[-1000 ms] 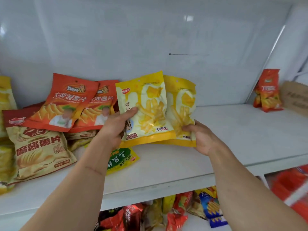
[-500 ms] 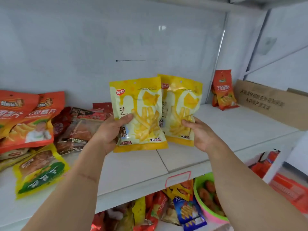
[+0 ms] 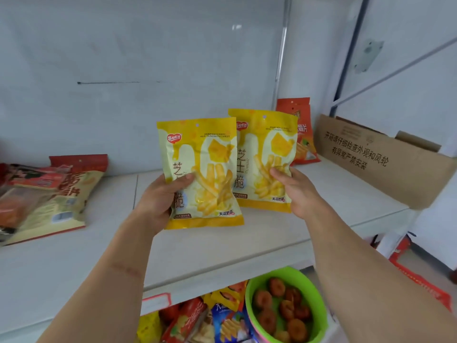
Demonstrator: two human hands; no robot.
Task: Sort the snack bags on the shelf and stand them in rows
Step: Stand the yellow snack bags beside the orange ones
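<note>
1. A white shelf [image 3: 222, 248] with a pale back wall carries the snacks; a lower shelf shows beneath.
2. Two yellow snack bags are held upright above it, side by side and overlapping.
3. The left hand [image 3: 158, 201] grips the near yellow bag [image 3: 205, 169], thumb across its front.
4. The right hand [image 3: 296, 191] grips the far yellow bag [image 3: 267, 149].
5. One orange bag [image 3: 300, 125] stands behind them.
6. One cardboard box [image 3: 380, 157] lies at right.
7. One green bowl [image 3: 296, 276] sits below.
</note>
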